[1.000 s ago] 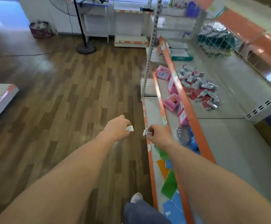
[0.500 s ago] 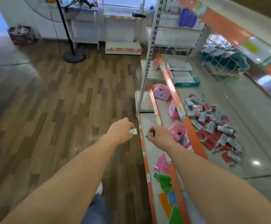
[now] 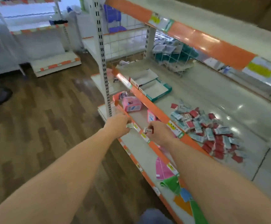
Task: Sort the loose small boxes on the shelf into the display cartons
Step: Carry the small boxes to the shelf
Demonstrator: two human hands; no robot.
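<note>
While our left hand (image 3: 119, 125) is pinching a pale small box (image 3: 129, 126) and our right hand (image 3: 159, 132) a red-and-white box (image 3: 148, 130), both out in front of the shelf edge (image 3: 149, 107), we are seemingly carrying them to the display cartons (image 3: 154, 88); next we are likely matching each by colour, with the loose pile (image 3: 207, 130) waiting on the shelf near the right hand

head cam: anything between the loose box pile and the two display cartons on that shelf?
Head view: bare shelf surface separates the pile of small boxes from the display cartons; nothing lies between.
</note>
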